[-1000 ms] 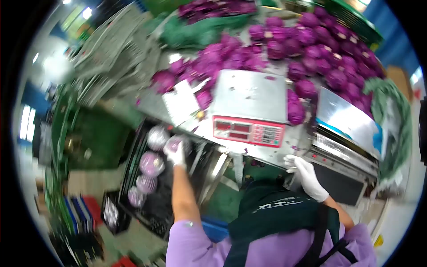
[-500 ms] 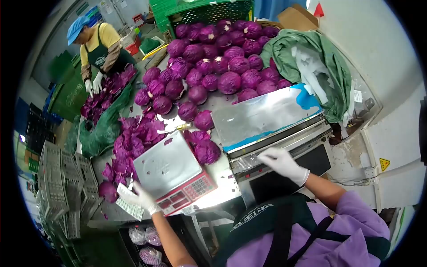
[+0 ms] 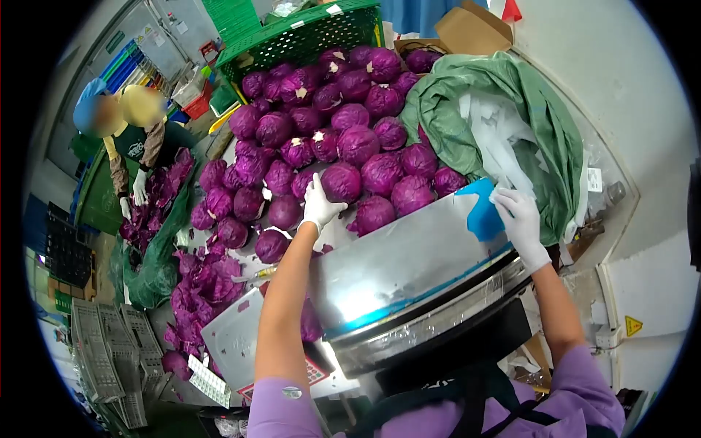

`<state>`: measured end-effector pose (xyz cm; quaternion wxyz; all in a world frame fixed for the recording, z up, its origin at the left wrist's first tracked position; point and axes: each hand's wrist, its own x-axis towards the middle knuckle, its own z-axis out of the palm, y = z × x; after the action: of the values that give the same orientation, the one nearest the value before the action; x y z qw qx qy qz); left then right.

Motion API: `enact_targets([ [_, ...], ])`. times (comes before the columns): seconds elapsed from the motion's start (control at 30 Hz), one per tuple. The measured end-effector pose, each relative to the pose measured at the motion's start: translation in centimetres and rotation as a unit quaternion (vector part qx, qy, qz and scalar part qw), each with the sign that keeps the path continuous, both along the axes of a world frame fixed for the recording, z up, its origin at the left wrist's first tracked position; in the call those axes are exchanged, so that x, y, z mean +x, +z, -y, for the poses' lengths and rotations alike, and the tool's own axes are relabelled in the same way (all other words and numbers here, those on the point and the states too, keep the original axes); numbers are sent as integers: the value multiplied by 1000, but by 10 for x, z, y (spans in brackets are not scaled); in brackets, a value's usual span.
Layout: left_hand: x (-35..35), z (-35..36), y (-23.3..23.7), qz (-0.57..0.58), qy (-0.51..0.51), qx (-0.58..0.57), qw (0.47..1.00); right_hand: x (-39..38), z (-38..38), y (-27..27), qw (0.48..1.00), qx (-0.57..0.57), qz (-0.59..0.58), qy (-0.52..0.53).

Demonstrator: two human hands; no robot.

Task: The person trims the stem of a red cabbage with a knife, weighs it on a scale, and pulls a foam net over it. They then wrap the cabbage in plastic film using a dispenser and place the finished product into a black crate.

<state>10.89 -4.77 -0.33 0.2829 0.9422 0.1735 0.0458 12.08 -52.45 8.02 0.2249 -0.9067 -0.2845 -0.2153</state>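
My left hand (image 3: 321,204), in a white glove, reaches over the pile with thumb and fingers apart against the near left side of a red cabbage (image 3: 341,182). The cabbage rests among several others. My right hand (image 3: 521,226), also gloved, is bent at the right end of a metal-topped wrapping machine (image 3: 409,255), beside white foam netting (image 3: 493,131) in a green bag (image 3: 562,139). Its fingers are curled together; what they hold, if anything, I cannot make out. A scale (image 3: 234,339) lies partly behind my left arm, with a label sheet (image 3: 209,381) beside it.
A green crate (image 3: 307,36) stands behind the cabbages. Loose purple leaves (image 3: 208,285) and a knife (image 3: 255,275) lie left of the machine. Grey crates (image 3: 109,358) are stacked at lower left. A co-worker (image 3: 139,139) handles leaves at the far left.
My left hand has left the label sheet, now lying by the scale, and moved up to a cabbage. My right hand has moved right and up, from the machine's front to beside the netting.
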Motion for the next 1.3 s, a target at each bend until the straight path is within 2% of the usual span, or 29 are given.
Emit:
enact_targets([
  [0.03, 14, 1, -8, -9, -6, 19, 1000, -4, -5, 16, 995, 97, 19, -4],
  [0.07, 23, 7, -6, -11, -7, 20, 1000, -5, 2, 19, 983, 176, -13, -46],
  [0.13, 30, 20, 2, -64, -2, 107, 992, -10, 14, 42, 949, 283, -5, -138],
  [0.2, 35, 15, -14, -36, 1, 110, 993, -10, 49, 55, 933, 276, 55, -223],
  [0.23, 34, 14, -19, 0, -5, 127, 992, -6, 73, 44, 900, 306, 102, -293],
  [0.27, 33, 14, -20, 36, -11, 143, 989, -9, 83, 50, 877, 336, 93, -330],
  [0.33, 32, 14, -19, 38, -10, 151, 988, -10, 102, 47, 812, 494, 46, -308],
  [0.37, 31, 14, -16, 43, -16, 123, 991, -12, 102, 49, 810, 496, 44, -309],
  [0.43, 29, 16, -10, 57, -20, 88, 994, -16, 98, 55, 730, 648, -17, -216],
  [0.47, 27, 17, -8, 64, -18, 80, 995, -16, 101, 52, 728, 652, -14, -214],
  [0.53, 22, 18, 1, 66, -9, 70, 995, -19, 116, 43, 636, 741, -151, -153],
  [0.57, 17, 15, 9, 71, -2, 20, 997, -22, 121, 43, 624, 752, -191, -96],
  [0.6, 12, 10, 14, 73, 4, -29, 997, -22, 119, 41, 621, 754, -190, -97],
  [0.63, 7, 3, 17, 96, 16, -85, 992, -22, 111, 41, 584, 779, -204, -101],
  [0.67, 1, -3, 18, 129, 19, -195, 972, -23, 105, 38, 545, 803, -218, -104],
  [0.7, -9, -11, 21, 129, 23, -362, 923, -25, 111, 15, 583, 769, -247, -88],
  [0.73, -20, -14, 31, 127, 27, -517, 846, -30, 95, 4, 803, 549, -205, -112],
  [0.77, -36, -19, 35, 141, 43, -637, 757, -33, 68, 15, 767, 577, -265, -94],
  [0.8, -56, -14, 48, 166, 34, -706, 688, -34, 46, 25, 726, 601, -325, -75],
  [0.83, -77, -3, 61, 191, 20, -774, 603, -30, 41, 5, 729, 580, -350, -97],
  [0.87, -96, 11, 77, 217, 6, -831, 511, -31, 21, 7, 741, 561, -354, -103],
  [0.9, -110, 28, 98, 227, 38, -836, 498, -31, 10, 7, 759, 530, -362, -110],
  [0.93, -129, 40, 119, 173, 55, -900, 396, -31, -1, 6, 776, 498, -370, -117],
  [1.0, -170, 31, 88, 182, 27, -916, 358, -27, -15, -5, 787, 486, -371, -86],
  [1.07, -202, 51, 94, 193, -15, -906, 377, -28, -26, -13, 800, 468, -370, -58],
  [1.13, -231, 70, 92, 210, -51, -930, 296, -30, -35, -17, 843, 436, -316, -3],
  [1.17, -244, 77, 89, 221, -44, -929, 294, -33, -38, -17, 846, 431, -315, -1],
  [1.23, -266, 86, 82, 225, -102, -943, 222, -36, -42, -21, 851, 419, -317, 10],
  [1.3, -295, 91, 77, 240, -67, -942, 224, -38, -40, -26, 856, 400, -327, 9],
])
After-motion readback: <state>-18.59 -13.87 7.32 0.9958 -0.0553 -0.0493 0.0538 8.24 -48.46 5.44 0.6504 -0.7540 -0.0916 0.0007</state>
